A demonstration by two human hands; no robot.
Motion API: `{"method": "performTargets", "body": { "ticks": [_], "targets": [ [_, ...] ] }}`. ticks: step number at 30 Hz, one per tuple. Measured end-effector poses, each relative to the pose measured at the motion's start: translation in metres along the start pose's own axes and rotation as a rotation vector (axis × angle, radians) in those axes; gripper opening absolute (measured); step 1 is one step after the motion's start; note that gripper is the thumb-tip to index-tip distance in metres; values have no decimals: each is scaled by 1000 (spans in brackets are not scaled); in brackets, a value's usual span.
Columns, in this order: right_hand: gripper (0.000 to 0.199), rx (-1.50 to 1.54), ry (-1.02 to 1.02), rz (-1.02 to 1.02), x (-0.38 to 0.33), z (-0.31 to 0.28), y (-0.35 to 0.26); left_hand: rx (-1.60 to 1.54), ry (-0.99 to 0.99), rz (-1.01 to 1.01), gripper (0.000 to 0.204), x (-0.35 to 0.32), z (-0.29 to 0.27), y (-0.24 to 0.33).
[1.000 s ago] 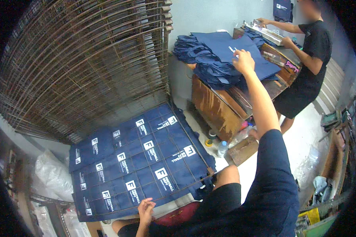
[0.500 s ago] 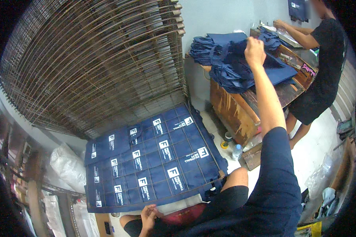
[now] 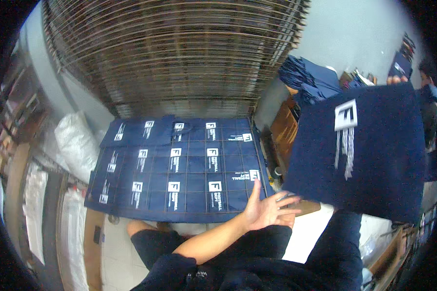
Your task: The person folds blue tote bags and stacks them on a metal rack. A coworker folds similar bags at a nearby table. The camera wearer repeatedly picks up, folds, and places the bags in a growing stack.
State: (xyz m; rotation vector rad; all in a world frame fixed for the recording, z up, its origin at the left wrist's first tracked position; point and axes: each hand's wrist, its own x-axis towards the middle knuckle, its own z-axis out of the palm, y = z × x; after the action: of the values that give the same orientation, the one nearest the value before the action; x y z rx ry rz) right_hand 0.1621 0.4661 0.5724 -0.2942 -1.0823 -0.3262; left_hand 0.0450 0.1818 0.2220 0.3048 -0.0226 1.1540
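Observation:
My right hand point(image 3: 397, 80) grips the top edge of a navy fabric bag point(image 3: 383, 169), only its fingertips showing over the edge. The bag hangs broad and flat at the right, with a white print on its front, partly smeared by motion. My left hand point(image 3: 269, 211) is open, fingers spread, just left of the bag's lower left corner; I cannot tell whether they touch. In front of me, printed navy bags point(image 3: 153, 172) lie in rows on the lowered wire shelf of a drying rack point(image 3: 230, 167). A pile of navy bags point(image 3: 318, 77) sits behind the held one.
Raised wire shelves point(image 3: 179, 58) of the rack tower over the far side. A wooden cabinet point(image 3: 282, 123) stands to the rack's right. At the left is a white plastic sack point(image 3: 75, 143). Another person point(image 3: 429, 94) shows at the far right edge, partly behind the held bag.
My right hand has come away from the pile with a bag, now hanging at the right. My left hand has risen from my lap toward it and opened. The view has turned left.

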Motion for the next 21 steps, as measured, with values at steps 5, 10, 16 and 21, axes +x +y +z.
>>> {"method": "performTargets", "body": {
  "ticks": [5, 10, 16, 21],
  "targets": [
    [34, 128, -274, 202, -19, -20, -35, 147, 162, 246, 72, -37, 32, 7],
    [38, 442, -419, 630, -86, -93, -41, 500, 438, 572, 63, -61, 53, 50],
    [44, 804, -484, 1516, -264, -232, -83, 669, 475, 747, 70, -142, 86, 72],
    [48, 1130, -581, 2044, -281, -277, -171, 800, 581, 526, 73, -178, 56, 71]
  ]
}}
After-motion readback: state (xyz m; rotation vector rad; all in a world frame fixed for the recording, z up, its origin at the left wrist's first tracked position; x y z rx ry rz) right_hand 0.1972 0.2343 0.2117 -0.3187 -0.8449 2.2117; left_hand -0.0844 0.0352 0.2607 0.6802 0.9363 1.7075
